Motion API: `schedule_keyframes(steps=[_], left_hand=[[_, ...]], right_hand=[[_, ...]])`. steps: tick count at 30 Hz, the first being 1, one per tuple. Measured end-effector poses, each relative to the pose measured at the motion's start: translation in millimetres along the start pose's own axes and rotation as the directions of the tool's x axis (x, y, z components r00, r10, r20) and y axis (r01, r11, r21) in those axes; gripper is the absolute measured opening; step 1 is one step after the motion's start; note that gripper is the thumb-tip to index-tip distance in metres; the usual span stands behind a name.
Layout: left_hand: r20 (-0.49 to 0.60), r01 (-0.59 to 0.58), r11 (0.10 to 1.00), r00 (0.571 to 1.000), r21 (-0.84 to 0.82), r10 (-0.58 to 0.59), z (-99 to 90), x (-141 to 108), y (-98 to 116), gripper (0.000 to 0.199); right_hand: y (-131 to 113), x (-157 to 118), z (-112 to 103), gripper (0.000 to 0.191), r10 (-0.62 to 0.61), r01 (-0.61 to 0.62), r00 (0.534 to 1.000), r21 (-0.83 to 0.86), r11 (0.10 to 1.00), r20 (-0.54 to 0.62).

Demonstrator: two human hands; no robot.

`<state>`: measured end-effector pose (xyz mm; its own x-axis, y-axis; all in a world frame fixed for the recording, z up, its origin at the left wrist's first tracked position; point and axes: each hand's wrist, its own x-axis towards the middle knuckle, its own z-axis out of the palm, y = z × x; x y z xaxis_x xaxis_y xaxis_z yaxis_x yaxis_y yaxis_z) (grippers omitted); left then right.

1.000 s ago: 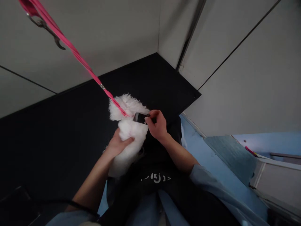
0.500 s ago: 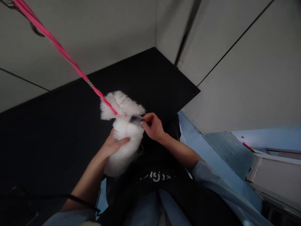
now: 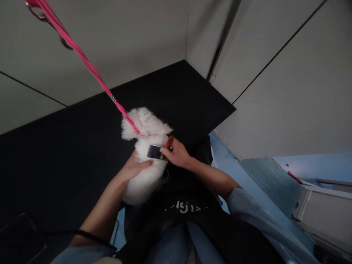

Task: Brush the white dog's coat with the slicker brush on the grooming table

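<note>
A white, fluffy dog [image 3: 141, 187] stands on a black grooming table [image 3: 176, 88], seen from above with its curly head turned away from me. My left hand [image 3: 133, 168] grips the dog's left side, its thumb lying across the back and the other fingers mostly hidden by the coat. In my right hand [image 3: 177, 152] is a slicker brush [image 3: 154, 151], held by its handle; its dark rectangular head lies against the fur of the upper back. A pink grooming loop [image 3: 96, 75] runs from the upper left down to the dog's neck.
Grey wall panels [image 3: 143, 33] border the table's far side. A metal clip [image 3: 41, 16] hangs beside the loop. A black cable [image 3: 90, 234] crosses near my left forearm. At right are a blue floor [image 3: 225, 146] and a grey cabinet [image 3: 327, 212].
The brush has moved from just behind the dog's head down along the back towards me. My left hand keeps its hold on the dog. The whole view has shifted slightly.
</note>
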<state>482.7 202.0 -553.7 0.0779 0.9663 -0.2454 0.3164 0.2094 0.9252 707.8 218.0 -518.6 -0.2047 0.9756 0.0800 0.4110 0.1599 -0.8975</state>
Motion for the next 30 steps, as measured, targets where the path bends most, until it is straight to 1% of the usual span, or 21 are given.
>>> schedule_keyframes(steps=[2, 3, 4, 6, 7, 8, 11, 12, 13, 15, 16, 17, 19, 21, 23, 24, 25, 27, 28, 29, 30], left_hand=[[0.022, 0.047, 0.997, 0.999, -0.059, -0.045, -1.1, -1.2, -0.8, 0.073], [0.042, 0.086, 0.993, 0.996, -0.081, -0.082, -1.5, -1.7, -0.9, 0.071], [0.053, 0.111, 0.99, 0.993, -0.083, -0.107, -1.9, -2.1, -0.6, 0.07], [0.061, 0.137, 0.988, 0.989, -0.065, -0.133, -2.2, -2.6, 0.9, 0.069], [0.055, 0.143, 0.988, 0.989, -0.06, -0.14, -2.2, -2.7, 2.0, 0.071], [0.049, 0.148, 0.987, 0.988, -0.061, -0.145, -2.1, -2.8, 3.0, 0.074], [0.058, 0.162, 0.983, 0.986, -0.091, -0.157, -2.4, -3.3, 4.4, 0.078], [0.067, 0.163, 0.982, 0.985, -0.098, -0.157, -2.7, -3.6, 4.0, 0.078], [0.076, 0.158, 0.982, 0.986, -0.1, -0.151, -3.1, -3.9, 3.2, 0.078], [0.09, 0.147, 0.985, 0.986, -0.095, -0.139, -3.9, -4.4, 0.9, 0.077], [0.086, 0.147, 0.985, 0.987, -0.09, -0.139, -4.1, -4.5, -0.2, 0.077], [0.076, 0.152, 0.985, 0.986, -0.084, -0.146, -4.2, -4.4, -1.0, 0.076], [0.062, 0.159, 0.985, 0.986, -0.07, -0.154, -4.0, -3.9, -1.4, 0.075], [0.079, 0.137, 0.989, 0.988, -0.063, -0.132, -3.6, -3.3, -0.2, 0.074], [0.108, 0.131, 0.989, 0.986, -0.069, -0.123, -3.4, -3.4, 1.8, 0.072], [0.11, 0.145, 0.987, 0.985, -0.071, -0.137, -3.5, -3.9, 2.6, 0.071], [0.103, 0.164, 0.984, 0.982, -0.073, -0.156, -3.7, -4.6, 3.3, 0.071], [0.089, 0.191, 0.979, 0.979, -0.077, -0.184, -4.4, -6.3, 3.6, 0.07], [0.094, 0.194, 0.978, 0.978, -0.081, -0.187, -4.7, -7.0, 3.2, 0.071], [0.104, 0.195, 0.977, 0.977, -0.09, -0.185, -5.1, -7.6, 2.4, 0.071], [0.11, 0.196, 0.975, 0.977, -0.101, -0.185, -5.3, -8.1, 1.1, 0.071]], right_hand=[[-2.1, 0.9, -2.1, 0.007, -0.019, 0.016, 0.99, -0.026, 1.0, -0.14], [-3.3, 1.2, -2.7, 0.007, -0.046, 0.042, 0.982, -0.026, 0.999, -0.183], [-4.4, 1.4, -2.5, 0.008, -0.075, 0.073, 0.984, -0.02, 0.997, -0.163], [-6.1, 1.4, -0.7, 0.012, -0.091, 0.091, 0.996, -0.001, 0.996, -0.012], [-6.6, 1.5, 0.7, 0.013, -0.077, 0.077, 0.997, 0.001, 0.997, 0.032], [-6.8, 1.7, 2.1, 0.013, -0.065, 0.065, 0.998, -0.004, 0.998, 0.028], [-6.3, 1.7, 5.8, 0.011, -0.121, 0.121, 0.983, -0.007, 0.993, -0.142], [-6.0, 1.5, 6.8, 0.011, -0.157, 0.159, 0.979, 0.005, 0.987, -0.133], [-5.6, 1.2, 7.8, 0.012, -0.173, 0.175, 0.981, 0.019, 0.984, -0.086], [-4.9, 0.9, 9.0, 0.013, -0.126, 0.126, 0.992, 0.033, 0.991, -0.004], [-4.7, 0.9, 9.3, 0.013, -0.089, 0.089, 0.996, 0.026, 0.996, -0.023], [-4.7, 0.8, 9.5, 0.012, -0.067, 0.068, 0.995, 0.016, 0.998, -0.077], [-5.0, 0.1, 10.2, 0.012, -0.102, 0.103, 0.981, -0.002, 0.995, -0.168], [-5.1, -1.2, 11.3, 0.013, -0.15, 0.15, 0.984, 0.002, 0.989, -0.092], [-4.3, -1.5, 11.6, 0.014, -0.104, 0.104, 0.995, 0.017, 0.994, 0.002], [-3.5, -1.1, 11.0, 0.014, -0.074, 0.074, 0.997, 0.023, 0.997, -0.017], [-2.6, -0.5, 10.2, 0.014, -0.065, 0.067, 0.995, 0.032, 0.997, -0.077], [-0.7, 0.4, 8.7, 0.014, -0.131, 0.148, 0.965, 0.058, 0.987, -0.227], [0.2, 0.3, 8.4, 0.014, -0.184, 0.208, 0.95, 0.071, 0.976, -0.252], [1.1, 0.1, 8.6, 0.014, -0.226, 0.25, 0.948, 0.082, 0.965, -0.223], [2.0, -0.3, 8.9, 0.014, -0.248, 0.265, 0.956, 0.092, 0.96, -0.158]])
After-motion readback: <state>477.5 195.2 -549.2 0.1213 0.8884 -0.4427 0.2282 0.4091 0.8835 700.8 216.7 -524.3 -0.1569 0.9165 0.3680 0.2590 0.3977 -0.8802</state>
